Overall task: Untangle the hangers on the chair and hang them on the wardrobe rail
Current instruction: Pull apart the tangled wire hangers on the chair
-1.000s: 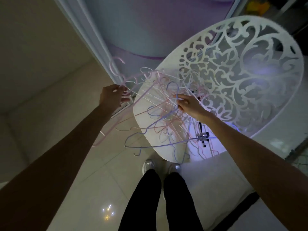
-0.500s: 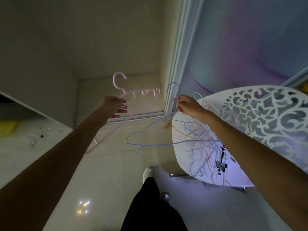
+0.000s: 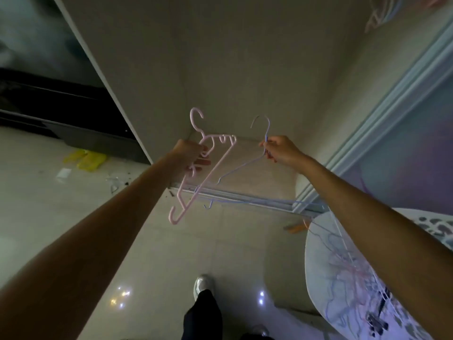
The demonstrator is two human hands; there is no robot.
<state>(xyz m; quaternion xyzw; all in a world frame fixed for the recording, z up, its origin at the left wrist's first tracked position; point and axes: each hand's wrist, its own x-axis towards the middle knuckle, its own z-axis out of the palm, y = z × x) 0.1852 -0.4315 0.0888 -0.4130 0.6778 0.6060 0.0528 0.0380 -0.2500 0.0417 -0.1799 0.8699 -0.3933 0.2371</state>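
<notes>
Pink hanger gripped in left hand; blue hanger pinched by right hand, apart.

hangers on chair, wardrobe ahead

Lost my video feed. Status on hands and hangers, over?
Left hand grips pink hanger. Right hand pinches blue hanger at its neck. Both raised, not on rail. More hangers tangled on chair.

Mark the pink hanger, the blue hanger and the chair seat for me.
pink hanger (image 3: pixel 212 169), head view, on its slanted arm.
blue hanger (image 3: pixel 241 165), head view, on its shoulder wire.
chair seat (image 3: pixel 318 271), head view, on bare left rim.
</notes>
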